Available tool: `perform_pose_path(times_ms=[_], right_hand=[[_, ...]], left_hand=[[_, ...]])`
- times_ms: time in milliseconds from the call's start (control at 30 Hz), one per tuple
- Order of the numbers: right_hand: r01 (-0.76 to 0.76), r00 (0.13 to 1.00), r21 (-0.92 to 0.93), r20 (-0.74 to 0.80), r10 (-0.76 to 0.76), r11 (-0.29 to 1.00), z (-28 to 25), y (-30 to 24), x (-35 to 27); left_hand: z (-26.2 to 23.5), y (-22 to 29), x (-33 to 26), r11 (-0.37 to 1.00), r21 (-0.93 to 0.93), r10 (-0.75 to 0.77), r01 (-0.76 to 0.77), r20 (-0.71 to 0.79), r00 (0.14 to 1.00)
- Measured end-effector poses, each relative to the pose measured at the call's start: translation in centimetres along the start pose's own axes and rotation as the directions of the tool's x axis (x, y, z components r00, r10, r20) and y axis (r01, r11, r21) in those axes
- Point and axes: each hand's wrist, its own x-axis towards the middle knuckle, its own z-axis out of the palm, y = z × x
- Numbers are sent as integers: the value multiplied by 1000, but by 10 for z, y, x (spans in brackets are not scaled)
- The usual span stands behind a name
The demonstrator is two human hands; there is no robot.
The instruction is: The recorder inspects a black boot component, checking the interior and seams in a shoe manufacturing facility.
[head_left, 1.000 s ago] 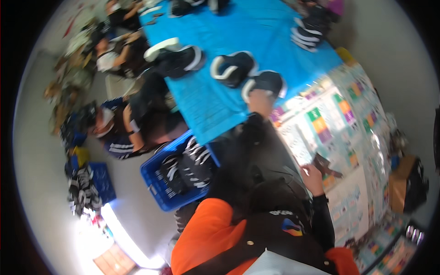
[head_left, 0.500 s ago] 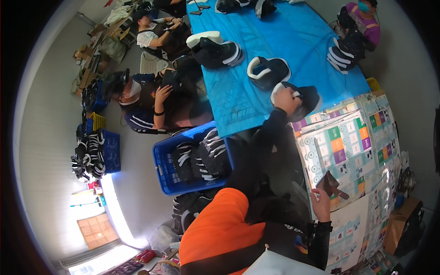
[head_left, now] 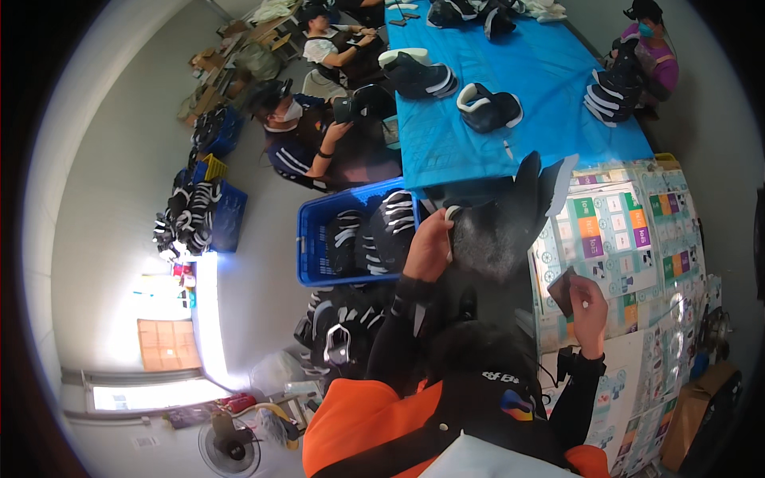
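My left hand (head_left: 430, 248) is closed on the near-left edge of a black cap (head_left: 488, 243), held in the air between the blue-covered table and my body. The cap is tilted, with a fuzzy dark surface toward me and a dark flap and a white-faced flap sticking up at its far right. Over the patterned board to the right, my right hand (head_left: 590, 312) pinches a small dark brown flat piece (head_left: 561, 293); its exact kind is unclear. Two black caps with white padding, a left one (head_left: 420, 76) and a right one (head_left: 488, 108), rest on the blue table (head_left: 454, 155).
A blue crate (head_left: 351, 279) of stacked caps stands left of the table, with more caps (head_left: 351, 327) below it. A cap stack (head_left: 612, 97) is at the table's right edge. The patterned board (head_left: 613, 239) lies at right. Several people sit around.
My left hand has lifted the cap off the table corner and drawn it nearer to me. My right hand has picked the brown piece up from the board. The view has shifted.
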Motion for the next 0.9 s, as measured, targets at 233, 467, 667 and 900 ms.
perform_pose_path(times_ms=[233, 467, 667, 900], right_hand=[[-148, 988, 55, 51, 145, 988, -40, 19, -75], [-112, 993, 86, 55, 108, 990, -55, 24, -100], [-15, 1000, 63, 23, 14, 998, -58, 17, -99], [40, 999, 69, 27, -42, 997, -50, 3, -100]], left_hand=[[49, -36, -108, 967, 251, 108, -53, -208, 972], [80, -31, -141, 948, 313, 127, -65, -182, 975], [83, -28, -146, 936, 331, 176, -121, -141, 974], [80, -13, -154, 948, 301, 152, -104, -142, 978]])
